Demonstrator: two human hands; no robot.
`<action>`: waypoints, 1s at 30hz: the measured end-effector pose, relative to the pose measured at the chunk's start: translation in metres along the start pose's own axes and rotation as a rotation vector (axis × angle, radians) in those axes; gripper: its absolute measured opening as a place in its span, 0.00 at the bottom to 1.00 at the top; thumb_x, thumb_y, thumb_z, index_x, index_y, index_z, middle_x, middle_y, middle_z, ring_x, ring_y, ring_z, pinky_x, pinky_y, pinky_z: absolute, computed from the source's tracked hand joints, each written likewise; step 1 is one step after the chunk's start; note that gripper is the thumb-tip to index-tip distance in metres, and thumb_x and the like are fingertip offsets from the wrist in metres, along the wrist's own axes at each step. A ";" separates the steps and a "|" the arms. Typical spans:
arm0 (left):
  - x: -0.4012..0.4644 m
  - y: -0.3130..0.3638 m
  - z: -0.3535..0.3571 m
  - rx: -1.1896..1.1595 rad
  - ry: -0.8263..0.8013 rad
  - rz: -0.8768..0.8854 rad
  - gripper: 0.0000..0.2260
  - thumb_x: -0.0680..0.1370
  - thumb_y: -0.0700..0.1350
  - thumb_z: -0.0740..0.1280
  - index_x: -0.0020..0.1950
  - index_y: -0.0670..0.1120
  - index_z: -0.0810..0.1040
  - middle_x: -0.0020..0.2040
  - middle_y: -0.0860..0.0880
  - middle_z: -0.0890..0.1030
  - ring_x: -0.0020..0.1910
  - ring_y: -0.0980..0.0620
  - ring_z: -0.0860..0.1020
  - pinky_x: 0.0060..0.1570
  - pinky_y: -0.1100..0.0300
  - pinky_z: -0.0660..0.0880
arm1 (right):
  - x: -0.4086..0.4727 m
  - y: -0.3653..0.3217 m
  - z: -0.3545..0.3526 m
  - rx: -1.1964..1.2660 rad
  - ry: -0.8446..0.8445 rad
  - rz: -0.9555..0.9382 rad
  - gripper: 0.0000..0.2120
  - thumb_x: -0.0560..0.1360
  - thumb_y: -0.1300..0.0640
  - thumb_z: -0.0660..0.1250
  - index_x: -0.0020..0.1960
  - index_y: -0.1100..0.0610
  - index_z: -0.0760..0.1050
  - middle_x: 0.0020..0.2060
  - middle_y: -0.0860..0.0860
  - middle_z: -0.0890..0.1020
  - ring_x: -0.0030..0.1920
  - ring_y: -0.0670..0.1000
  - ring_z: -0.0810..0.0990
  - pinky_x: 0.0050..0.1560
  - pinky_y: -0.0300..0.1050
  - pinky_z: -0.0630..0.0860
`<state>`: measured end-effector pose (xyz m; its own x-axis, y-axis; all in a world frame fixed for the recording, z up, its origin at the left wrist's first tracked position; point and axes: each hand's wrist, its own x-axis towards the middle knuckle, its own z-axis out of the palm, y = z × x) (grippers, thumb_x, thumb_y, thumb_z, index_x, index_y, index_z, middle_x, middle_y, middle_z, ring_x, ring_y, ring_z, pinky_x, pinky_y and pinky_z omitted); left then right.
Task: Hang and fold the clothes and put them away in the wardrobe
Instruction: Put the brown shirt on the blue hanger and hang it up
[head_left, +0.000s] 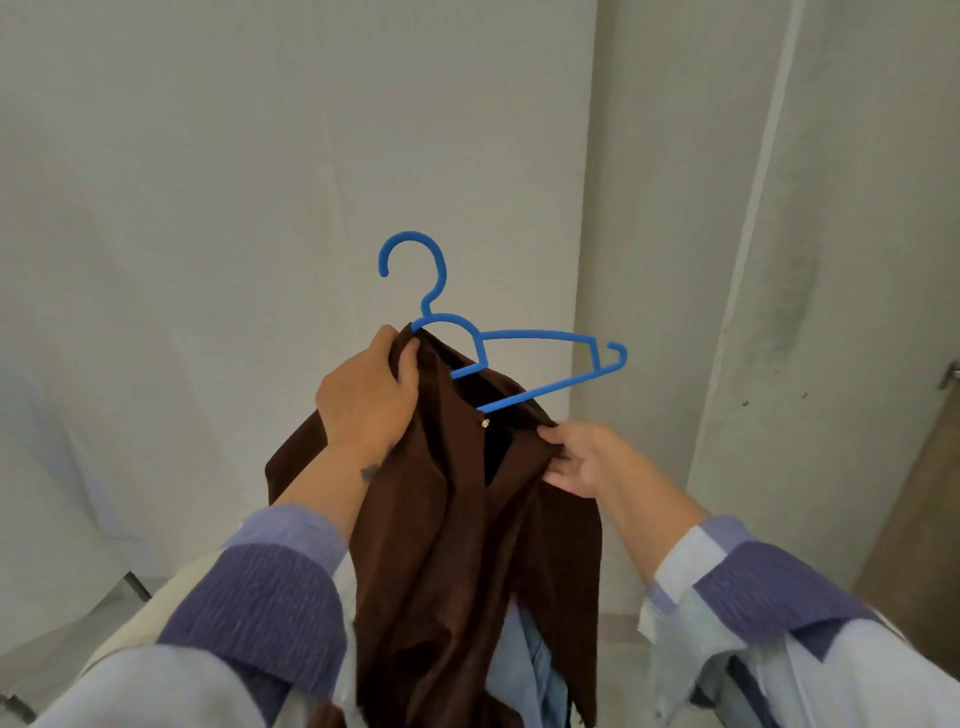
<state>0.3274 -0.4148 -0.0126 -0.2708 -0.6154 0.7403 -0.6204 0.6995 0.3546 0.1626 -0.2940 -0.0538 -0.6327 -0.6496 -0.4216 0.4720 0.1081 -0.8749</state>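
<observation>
A dark brown garment (457, 519) hangs in front of me, partly on a blue plastic hanger (535, 358) whose hook points up. The hanger's left arm is inside the cloth; its right arm sticks out bare. My left hand (369, 395) grips the garment's shoulder together with the hanger near the neck. My right hand (582, 457) pinches the edge of the garment's opening, just below the hanger's bare right arm. A small pale button (485, 423) shows near the collar.
A plain grey-white wall (260, 182) fills the background, with a corner and a vertical panel (831, 260) to the right. A metal handle (953, 374) shows at the right edge. Light blue clothing (530, 675) lies below the brown garment.
</observation>
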 end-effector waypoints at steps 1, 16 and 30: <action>0.002 0.007 0.002 -0.025 -0.001 0.015 0.12 0.81 0.56 0.52 0.48 0.50 0.67 0.31 0.53 0.71 0.30 0.51 0.70 0.31 0.60 0.62 | -0.007 -0.009 -0.013 0.077 -0.020 -0.012 0.15 0.80 0.66 0.58 0.65 0.60 0.72 0.54 0.56 0.80 0.55 0.54 0.78 0.61 0.48 0.73; 0.006 0.112 0.013 -0.355 -0.093 0.098 0.11 0.82 0.51 0.52 0.50 0.45 0.67 0.39 0.46 0.74 0.38 0.43 0.72 0.41 0.53 0.67 | -0.114 -0.092 -0.164 0.442 -0.307 -0.259 0.14 0.78 0.47 0.61 0.40 0.56 0.70 0.45 0.59 0.81 0.42 0.59 0.85 0.44 0.50 0.79; -0.030 0.188 0.013 -0.018 0.044 0.239 0.12 0.82 0.51 0.52 0.48 0.46 0.70 0.32 0.48 0.73 0.29 0.45 0.70 0.33 0.55 0.66 | -0.140 -0.099 -0.209 -0.478 0.627 -0.690 0.10 0.73 0.66 0.68 0.42 0.52 0.73 0.38 0.49 0.76 0.35 0.48 0.75 0.32 0.40 0.72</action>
<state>0.2088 -0.2693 0.0242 -0.3755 -0.4150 0.8287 -0.5289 0.8302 0.1761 0.0764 -0.0568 0.0421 -0.9417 -0.1918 0.2763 -0.3176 0.2369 -0.9181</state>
